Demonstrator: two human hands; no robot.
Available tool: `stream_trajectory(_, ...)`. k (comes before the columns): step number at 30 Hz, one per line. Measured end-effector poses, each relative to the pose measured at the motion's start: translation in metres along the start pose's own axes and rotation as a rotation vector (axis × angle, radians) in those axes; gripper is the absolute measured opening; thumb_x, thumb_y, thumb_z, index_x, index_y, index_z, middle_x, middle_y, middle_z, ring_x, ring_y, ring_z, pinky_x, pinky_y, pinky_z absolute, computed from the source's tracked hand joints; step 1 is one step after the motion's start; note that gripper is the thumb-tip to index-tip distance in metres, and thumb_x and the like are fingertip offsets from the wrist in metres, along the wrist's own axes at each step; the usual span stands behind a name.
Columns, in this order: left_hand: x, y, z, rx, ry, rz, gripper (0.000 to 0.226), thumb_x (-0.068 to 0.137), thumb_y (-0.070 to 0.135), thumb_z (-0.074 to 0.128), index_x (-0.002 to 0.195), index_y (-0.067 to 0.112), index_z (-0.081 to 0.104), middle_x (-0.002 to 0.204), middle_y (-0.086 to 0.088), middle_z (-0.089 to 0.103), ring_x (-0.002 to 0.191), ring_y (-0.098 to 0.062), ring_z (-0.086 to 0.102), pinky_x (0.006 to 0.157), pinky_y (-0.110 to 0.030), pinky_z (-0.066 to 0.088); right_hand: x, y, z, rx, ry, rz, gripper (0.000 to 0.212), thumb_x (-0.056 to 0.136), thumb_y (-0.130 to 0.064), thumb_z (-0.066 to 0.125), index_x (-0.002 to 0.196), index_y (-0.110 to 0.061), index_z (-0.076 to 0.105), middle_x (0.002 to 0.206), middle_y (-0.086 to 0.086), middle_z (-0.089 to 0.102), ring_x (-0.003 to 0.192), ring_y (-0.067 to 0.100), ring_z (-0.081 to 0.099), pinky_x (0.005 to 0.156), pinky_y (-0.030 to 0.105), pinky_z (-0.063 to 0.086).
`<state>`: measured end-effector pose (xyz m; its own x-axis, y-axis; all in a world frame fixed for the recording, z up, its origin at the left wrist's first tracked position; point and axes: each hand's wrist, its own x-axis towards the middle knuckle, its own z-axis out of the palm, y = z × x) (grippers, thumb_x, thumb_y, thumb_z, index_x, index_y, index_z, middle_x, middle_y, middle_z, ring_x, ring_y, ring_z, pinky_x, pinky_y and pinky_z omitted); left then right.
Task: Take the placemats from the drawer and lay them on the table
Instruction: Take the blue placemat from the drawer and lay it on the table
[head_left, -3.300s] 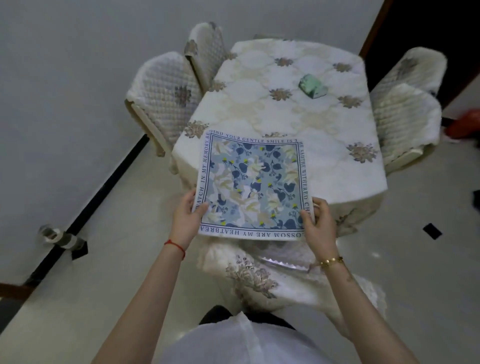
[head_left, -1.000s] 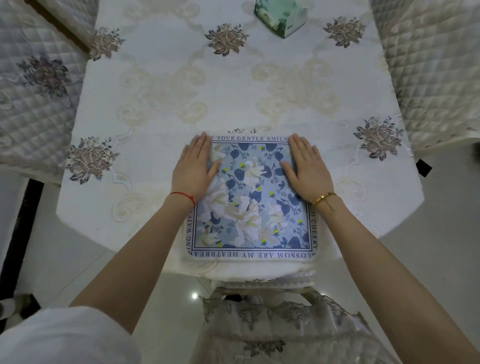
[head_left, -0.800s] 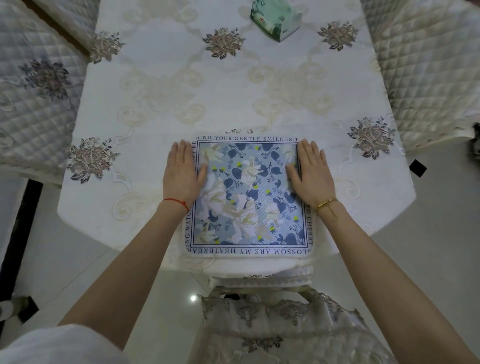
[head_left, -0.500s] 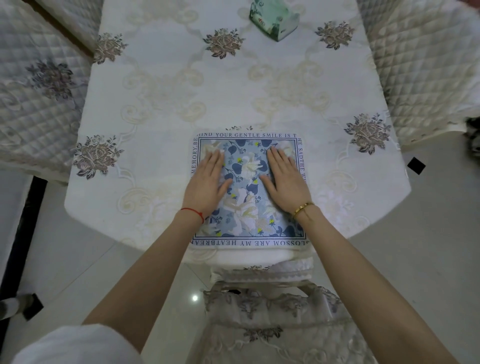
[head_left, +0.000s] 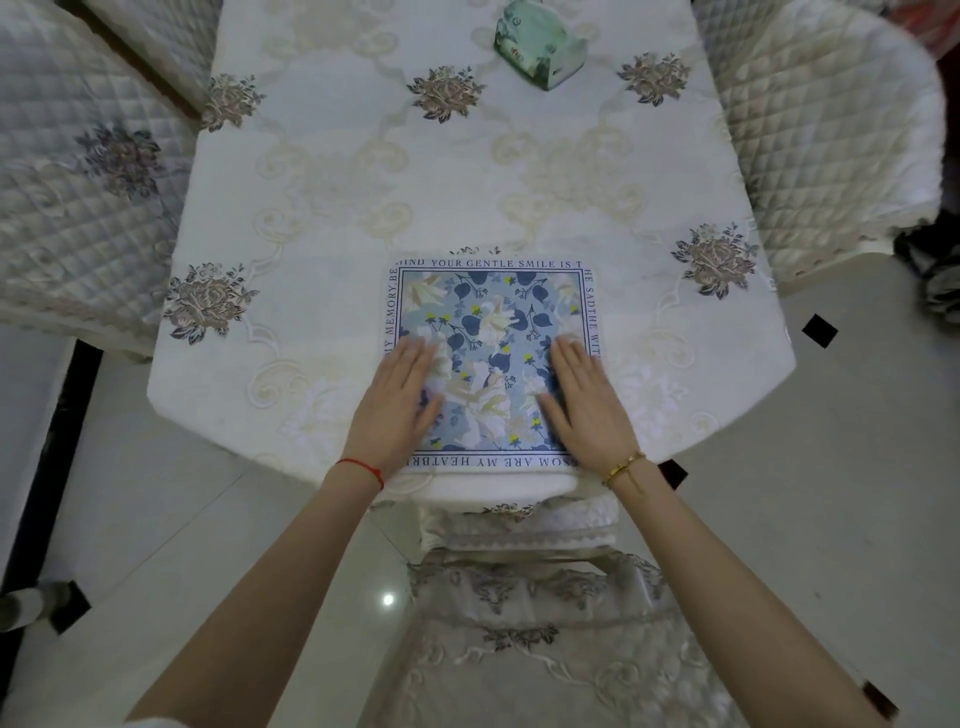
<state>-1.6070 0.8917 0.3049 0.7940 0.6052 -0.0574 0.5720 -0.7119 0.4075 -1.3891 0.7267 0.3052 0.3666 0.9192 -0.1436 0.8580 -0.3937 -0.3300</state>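
Under both flat hands (head_left: 397, 402), placemat (head_left: 493, 332), table (head_left: 322, 218) edge

The bench (head_left: 363, 218) fills the upper middle of the frame under a white embroidered tablecloth (head_left: 597, 171) with brown flower motifs. A blue floral placemat (head_left: 493, 322) (lettered round its border) lies flat at the near edge, lower centre. A green tissue pack (head_left: 540, 49) sits at top centre.

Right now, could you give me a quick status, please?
Both hands open: left hand, right hand flat on placemat. Placemat at table near edge. Nothing obstructing.
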Motion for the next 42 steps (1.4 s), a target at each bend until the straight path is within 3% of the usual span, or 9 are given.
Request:
stream_trajectory(9, -0.036, 0.004, 0.016, 0.085, -0.076, -0.079, 0.068, 0.095, 0.053, 0.014, 0.152, 0.016, 0.007, 0.161, 0.002, 0.005, 0.147, -0.011, -0.001, 0.121, -0.033, 0.008, -0.034, 0.011, 0.006, -0.07, -0.014, 0.061, 0.063, 0.1, -0.047, 0.019, 0.152, -0.015, 0.005, 0.158, -0.003, 0.0, 0.146, 0.013, -0.001, 0.119, 0.034, -0.001)
stream_trajectory(12, -0.047, -0.003, 0.012, 0.082, -0.048, -0.128, 0.068, 0.096, 0.052, 0.019, 0.152, 0.015, 0.01, 0.16, 0.0, 0.009, 0.148, -0.014, 0.005, 0.121, -0.036, 0.01, -0.049, 0.023, 0.002, -0.091, -0.014, 0.105, 0.064, 0.097, -0.049, 0.011, 0.152, -0.015, 0.005, 0.158, -0.003, 0.0, 0.146, 0.013, -0.002, 0.119, 0.033, -0.003)
stream_trajectory(16, -0.062, -0.003, 0.007, 0.055, -0.047, -0.222, 0.066, 0.099, 0.042, 0.036, 0.151, 0.009, 0.013, 0.16, -0.005, 0.012, 0.148, -0.019, 0.006, 0.121, -0.032, 0.003, -0.065, 0.022, 0.0, -0.058, -0.002, 0.161, 0.059, 0.101, -0.038, 0.026, 0.151, -0.012, 0.007, 0.159, 0.002, 0.003, 0.145, 0.013, -0.005, 0.119, 0.033, -0.006)
stream_trajectory(19, -0.063, 0.015, 0.005, 0.017, -0.02, -0.115, 0.065, 0.097, 0.038, 0.045, 0.15, 0.01, 0.019, 0.158, -0.007, 0.019, 0.147, -0.021, 0.01, 0.12, -0.031, 0.005, -0.066, -0.004, 0.003, -0.01, -0.009, 0.061, 0.063, 0.1, -0.043, 0.029, 0.151, -0.014, 0.006, 0.158, 0.0, 0.001, 0.146, 0.012, -0.007, 0.119, 0.032, -0.005)
stream_trajectory(25, -0.056, 0.039, 0.019, 0.021, -0.103, -0.083, 0.069, 0.098, 0.047, 0.035, 0.152, 0.015, 0.007, 0.161, -0.001, 0.003, 0.148, -0.015, -0.002, 0.121, -0.034, 0.007, -0.051, -0.037, 0.022, 0.002, -0.052, 0.032, 0.066, 0.1, -0.048, 0.029, 0.152, -0.017, 0.003, 0.159, -0.003, -0.002, 0.146, 0.012, -0.007, 0.12, 0.033, -0.001)
stream_trajectory(32, -0.074, 0.002, 0.015, 0.084, -0.075, -0.12, 0.073, 0.093, 0.057, 0.019, 0.152, 0.015, 0.011, 0.16, 0.001, 0.011, 0.147, -0.014, 0.006, 0.121, -0.036, 0.011, -0.076, 0.001, 0.014, -0.044, -0.012, 0.107, 0.063, 0.098, -0.046, 0.016, 0.152, -0.016, 0.003, 0.16, -0.002, -0.001, 0.146, 0.009, -0.008, 0.12, 0.037, -0.002)
stream_trajectory(37, -0.066, 0.0, 0.005, 0.049, -0.045, -0.139, 0.071, 0.095, 0.045, 0.045, 0.15, 0.008, 0.02, 0.158, -0.007, 0.02, 0.147, -0.021, 0.013, 0.121, -0.035, 0.01, -0.07, 0.015, 0.001, 0.012, 0.023, 0.132, 0.063, 0.097, -0.043, 0.017, 0.152, -0.013, 0.006, 0.16, 0.001, 0.004, 0.146, 0.011, -0.005, 0.12, 0.034, -0.004)
stream_trajectory(42, -0.016, 0.017, -0.003, -0.007, -0.05, -0.018, 0.068, 0.098, 0.04, 0.042, 0.151, 0.011, 0.012, 0.16, -0.005, 0.01, 0.148, -0.02, 0.004, 0.121, -0.032, 0.003, -0.013, -0.006, -0.005, 0.025, 0.0, -0.01, 0.062, 0.1, -0.042, 0.03, 0.151, -0.014, 0.009, 0.159, 0.002, 0.006, 0.146, 0.015, -0.002, 0.12, 0.034, -0.001)
